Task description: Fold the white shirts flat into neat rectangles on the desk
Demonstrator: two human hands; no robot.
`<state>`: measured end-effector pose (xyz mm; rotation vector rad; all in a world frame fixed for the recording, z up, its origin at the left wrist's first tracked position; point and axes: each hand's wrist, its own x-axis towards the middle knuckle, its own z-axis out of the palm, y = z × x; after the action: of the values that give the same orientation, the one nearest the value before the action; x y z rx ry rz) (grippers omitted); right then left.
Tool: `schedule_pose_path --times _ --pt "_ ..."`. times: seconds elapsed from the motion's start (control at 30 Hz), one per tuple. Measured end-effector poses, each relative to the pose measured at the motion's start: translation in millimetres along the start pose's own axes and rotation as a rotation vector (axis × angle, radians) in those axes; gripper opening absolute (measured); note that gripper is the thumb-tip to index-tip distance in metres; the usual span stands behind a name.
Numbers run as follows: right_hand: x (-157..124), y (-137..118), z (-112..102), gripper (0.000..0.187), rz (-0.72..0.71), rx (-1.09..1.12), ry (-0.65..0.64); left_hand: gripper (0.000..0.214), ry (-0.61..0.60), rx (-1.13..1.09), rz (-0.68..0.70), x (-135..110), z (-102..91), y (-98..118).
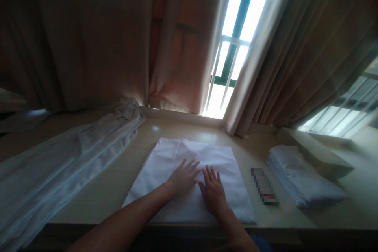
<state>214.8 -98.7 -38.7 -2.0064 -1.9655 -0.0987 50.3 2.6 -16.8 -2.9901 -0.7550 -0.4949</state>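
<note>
A white cloth [168, 157], folded into a broad flat piece, lies on the pale wooden table in front of me. My left hand [184, 177] rests palm down near its middle, fingers stretched out and slightly blurred. Close beside it, my right hand [213, 189] also lies flat on the cloth with its fingers spread. Neither hand grips anything. The palms hide part of the cloth's centre.
Long white garments [88, 149] lie bunched at the left. To the right are a pixelated dark-edged object [264, 185], a folded white stack [301, 173] and a pale box [313, 149]. Curtains [265, 67] hang behind the table [100, 189].
</note>
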Motion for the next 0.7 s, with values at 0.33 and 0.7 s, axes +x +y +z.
schedule_pose_path --times 0.33,0.7 --pt "75.9 27.0 28.2 0.064 0.079 0.026 -0.216 0.053 -0.125 -0.001 -0.315 15.2 41.8 -41.5" --pt "73.9 28.2 33.9 0.067 0.099 0.016 -0.222 0.056 -0.192 -0.033 -0.347 20.7 43.4 -37.0"
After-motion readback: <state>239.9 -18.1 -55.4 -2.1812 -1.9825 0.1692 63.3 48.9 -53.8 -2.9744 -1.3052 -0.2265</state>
